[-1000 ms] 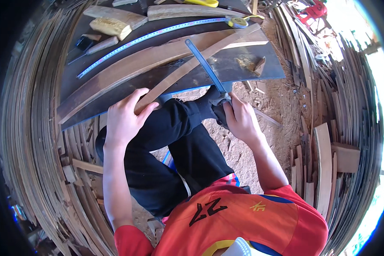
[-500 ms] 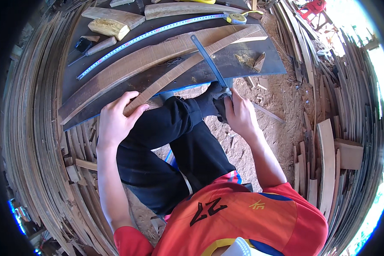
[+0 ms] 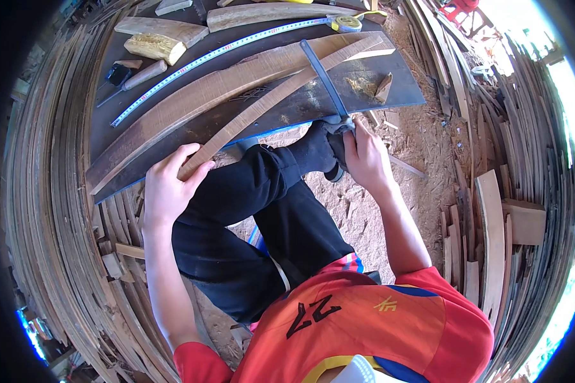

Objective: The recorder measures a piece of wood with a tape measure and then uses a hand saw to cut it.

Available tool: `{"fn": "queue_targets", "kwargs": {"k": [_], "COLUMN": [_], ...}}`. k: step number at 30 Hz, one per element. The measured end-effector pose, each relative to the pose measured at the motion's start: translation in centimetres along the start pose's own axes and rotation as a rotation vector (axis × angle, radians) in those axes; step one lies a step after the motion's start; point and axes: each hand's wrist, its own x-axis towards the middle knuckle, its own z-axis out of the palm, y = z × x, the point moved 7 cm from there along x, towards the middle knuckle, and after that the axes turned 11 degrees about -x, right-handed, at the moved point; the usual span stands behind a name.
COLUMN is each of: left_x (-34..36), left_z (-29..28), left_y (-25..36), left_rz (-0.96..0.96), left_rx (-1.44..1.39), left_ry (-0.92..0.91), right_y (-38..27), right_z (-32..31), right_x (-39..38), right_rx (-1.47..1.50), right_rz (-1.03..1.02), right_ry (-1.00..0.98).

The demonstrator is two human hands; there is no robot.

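One board [image 3: 191,97] and a tape measure [image 3: 346,24] lie past the left hand [image 3: 170,186] gripping a strip [image 3: 255,112], right hand [image 3: 368,156] clutching a blade [image 3: 326,79]

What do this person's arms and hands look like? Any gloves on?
No gloves! The left hand and right hand are bare, with no watch or bracelet showing. Both forearms are uncovered too. The short red cloth left sleeve and matching right sleeve cover the upper arms, with a dark blue patch beside the right one.
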Motion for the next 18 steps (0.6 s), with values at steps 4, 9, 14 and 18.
{"fn": "queue_targets", "kwargs": {"k": [4, 9, 14, 18], "left_x": [0.12, 0.12, 0.01, 0.13], "left_z": [0.11, 0.16, 0.14, 0.23], "left_y": [0.14, 0.23, 0.18, 0.24], "left_rz": [0.004, -0.015, -0.004, -0.002], "left_rx": [-0.01, -0.017, -0.001, 0.0], "left_ry": [0.004, -0.002, 0.006, 0.007], "right_y": [-0.03, -0.04, -0.14, -0.12], "right_z": [0.05, 0.09, 0.08, -0.05], "right_x": [-0.11, -0.07, -0.05, -0.04], "right_rx": [0.004, -0.003, -0.002, -0.003], "right_rz": [-0.01, -0.013, -0.015, -0.004], "right_ry": [0.016, 0.008, 0.007, 0.002]}}
